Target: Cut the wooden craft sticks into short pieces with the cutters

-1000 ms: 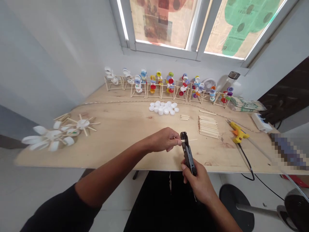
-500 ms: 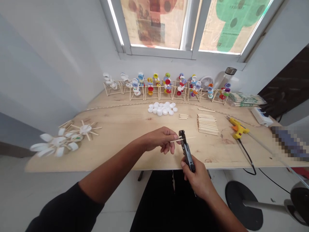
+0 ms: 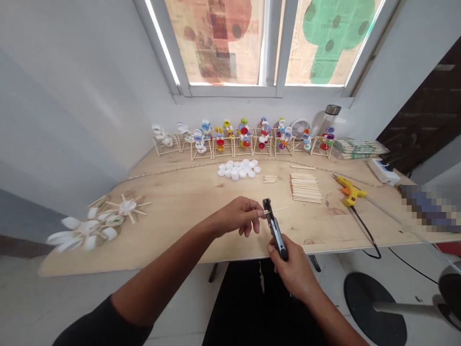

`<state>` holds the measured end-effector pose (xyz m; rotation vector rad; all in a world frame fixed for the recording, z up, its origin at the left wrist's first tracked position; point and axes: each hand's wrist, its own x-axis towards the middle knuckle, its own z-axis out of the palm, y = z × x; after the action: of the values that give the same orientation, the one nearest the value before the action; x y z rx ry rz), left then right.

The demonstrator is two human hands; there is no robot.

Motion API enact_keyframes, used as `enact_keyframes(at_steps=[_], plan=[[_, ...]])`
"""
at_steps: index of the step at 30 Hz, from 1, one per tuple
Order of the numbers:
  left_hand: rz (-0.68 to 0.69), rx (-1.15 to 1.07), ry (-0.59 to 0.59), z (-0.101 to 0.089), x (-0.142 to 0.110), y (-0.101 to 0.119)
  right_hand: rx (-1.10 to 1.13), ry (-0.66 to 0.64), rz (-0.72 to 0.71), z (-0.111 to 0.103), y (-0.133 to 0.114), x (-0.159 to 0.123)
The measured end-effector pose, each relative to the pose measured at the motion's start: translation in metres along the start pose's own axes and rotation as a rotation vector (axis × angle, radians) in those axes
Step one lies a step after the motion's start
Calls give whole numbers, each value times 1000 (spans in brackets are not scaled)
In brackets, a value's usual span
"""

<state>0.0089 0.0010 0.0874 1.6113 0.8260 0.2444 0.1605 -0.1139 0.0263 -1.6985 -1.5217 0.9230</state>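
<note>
My left hand (image 3: pixel 242 215) pinches a thin wooden stick (image 3: pixel 281 209) between thumb and fingertips, above the table's front part. The stick runs rightward through the jaws of a pair of pliers (image 3: pixel 275 231), its far end sticking out beyond them. My right hand (image 3: pixel 294 266) is wrapped round the pliers' dark handles, which tilt up and left. Whether the jaws press on the stick is too small to tell. Beyond the hands lie a pile of white bottle caps (image 3: pixel 236 171), a few short stick pieces (image 3: pixel 270 179) and a stack of longer sticks (image 3: pixel 305 187).
Stick frames with coloured cap wheels (image 3: pixel 244 139) line the back of the wooden table (image 3: pixel 173 211). White wheel pieces (image 3: pixel 89 227) lie at the left. On the right are a yellow glue gun (image 3: pixel 350 190), a power strip (image 3: pixel 383 172) and bagged sticks (image 3: pixel 360 148).
The view has tilted, so the table items sit slightly lower and further left. Both hands keep the stick and pliers together, and less stick shows beside my left fingers.
</note>
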Motion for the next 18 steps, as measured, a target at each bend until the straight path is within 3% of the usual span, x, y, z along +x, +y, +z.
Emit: enact_keyframes(at_steps=[8, 18], plan=[[218, 711, 453, 26, -13, -6, -148, 54, -28, 0, -3, -3], [409, 770, 602, 34, -16, -22, -145, 65, -62, -1, -7, -3]])
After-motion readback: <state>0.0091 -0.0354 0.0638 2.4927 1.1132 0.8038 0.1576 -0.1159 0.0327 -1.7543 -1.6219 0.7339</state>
